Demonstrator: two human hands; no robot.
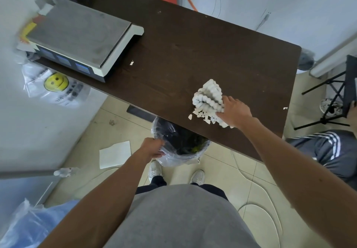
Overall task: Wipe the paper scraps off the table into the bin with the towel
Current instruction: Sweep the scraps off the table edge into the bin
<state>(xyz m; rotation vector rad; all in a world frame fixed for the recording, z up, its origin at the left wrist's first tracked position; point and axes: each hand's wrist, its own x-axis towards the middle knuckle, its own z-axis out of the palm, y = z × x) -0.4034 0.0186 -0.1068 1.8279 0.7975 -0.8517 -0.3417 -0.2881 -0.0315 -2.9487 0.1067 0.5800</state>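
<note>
I note my left hand [154,148] nearest me, below the table edge, fingers curled round the clear liner at the rim of the bin [174,161]. The bin stands partly under the table's near edge, dark inside. Left of that hand a white sheet [115,154] lies on the floor tiles.

Further out, my right hand [234,112] rests on the dark table [193,45], fingers curled over the edge of the towel [209,95] and pressing it down. The towel is white, knobbly and bunched, and extends beyond the fingers. The paper scraps [201,116] lie heaped against the towel's left near side, just beside the fingertips, close to the table edge above the bin.

One stray scrap [285,108] lies right of this hand; another [132,62] lies well to its left and beyond.

Farther left stands a weighing scale [81,37] with three blue displays; no digits are legible. Beneath it hangs a plastic bag [56,82] printed with a yellow smiley; its lettering is too blurred to read.
</note>
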